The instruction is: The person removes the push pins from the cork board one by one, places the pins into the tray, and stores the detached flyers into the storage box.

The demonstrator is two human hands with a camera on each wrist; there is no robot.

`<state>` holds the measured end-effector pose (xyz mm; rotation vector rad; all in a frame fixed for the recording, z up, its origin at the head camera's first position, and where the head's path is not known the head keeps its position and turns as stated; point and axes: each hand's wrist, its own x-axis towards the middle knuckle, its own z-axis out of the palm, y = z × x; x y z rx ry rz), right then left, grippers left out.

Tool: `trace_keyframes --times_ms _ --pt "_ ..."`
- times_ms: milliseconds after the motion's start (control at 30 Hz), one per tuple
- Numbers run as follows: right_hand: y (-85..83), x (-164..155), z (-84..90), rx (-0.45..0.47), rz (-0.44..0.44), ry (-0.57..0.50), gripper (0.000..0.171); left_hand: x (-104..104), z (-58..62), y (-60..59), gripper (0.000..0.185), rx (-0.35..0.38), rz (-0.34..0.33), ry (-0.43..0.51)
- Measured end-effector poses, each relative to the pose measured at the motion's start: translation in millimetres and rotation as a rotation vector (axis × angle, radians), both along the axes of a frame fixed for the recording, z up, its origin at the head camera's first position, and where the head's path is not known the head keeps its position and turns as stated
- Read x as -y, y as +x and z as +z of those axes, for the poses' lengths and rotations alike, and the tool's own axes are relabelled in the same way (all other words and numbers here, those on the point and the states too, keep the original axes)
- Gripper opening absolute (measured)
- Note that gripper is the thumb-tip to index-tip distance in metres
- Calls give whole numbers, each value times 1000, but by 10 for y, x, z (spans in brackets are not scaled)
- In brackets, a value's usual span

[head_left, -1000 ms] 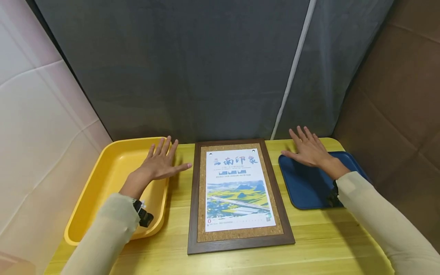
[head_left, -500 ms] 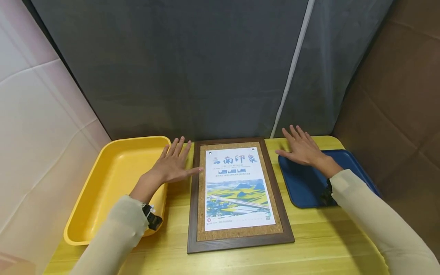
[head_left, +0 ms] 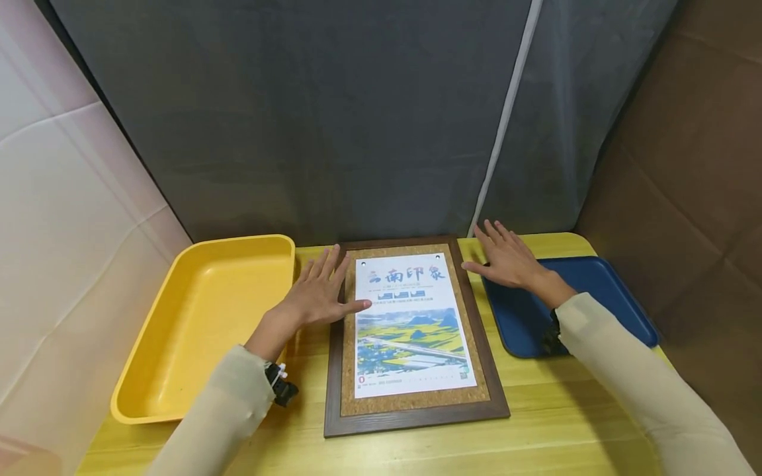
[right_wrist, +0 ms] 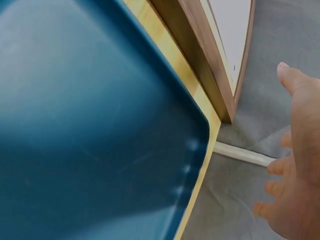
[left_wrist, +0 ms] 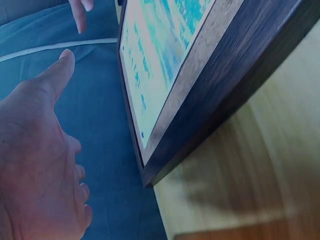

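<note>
A corkboard in a dark wooden frame point(head_left: 417, 414) lies on the table, with a printed poster point(head_left: 411, 330) pinned at its two top corners. My left hand point(head_left: 315, 294), fingers spread and holding nothing, hovers over the frame's left edge, its thumb overlapping the poster in the head view. In the left wrist view that same hand point(left_wrist: 40, 155) shows palm-side, apart from the frame point(left_wrist: 215, 95). My right hand point(head_left: 508, 259) is also spread, above the gap between the frame's right edge and a blue tray point(head_left: 595, 317). The right wrist view shows this hand point(right_wrist: 300, 150) beyond the tray's corner.
A deep yellow tray point(head_left: 202, 317) with raised walls stands at the left of the wooden table point(head_left: 428, 453). A dark grey curtain point(head_left: 327, 119) hangs behind the table's back edge. Fabric walls, white point(head_left: 71, 231) and brown point(head_left: 684, 198), close in both sides.
My left hand has moved right, from over the yellow tray to the frame's left edge. My right hand has shifted left, off the blue tray towards the frame. The trays and board stay put.
</note>
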<state>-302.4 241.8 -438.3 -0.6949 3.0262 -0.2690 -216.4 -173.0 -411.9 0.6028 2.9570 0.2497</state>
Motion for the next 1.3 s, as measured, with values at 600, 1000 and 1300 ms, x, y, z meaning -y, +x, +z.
trace_keyframes --times_ms 600,1000,1300 --pt "1 357 -157 -4 75 -83 90 -196 -429 130 110 51 -19 16" --pt "-56 512 -309 -20 81 -150 83 -240 -583 193 114 139 -44 51" --pt "-117 574 -384 -32 99 -239 70 -225 -654 200 120 199 -76 53"
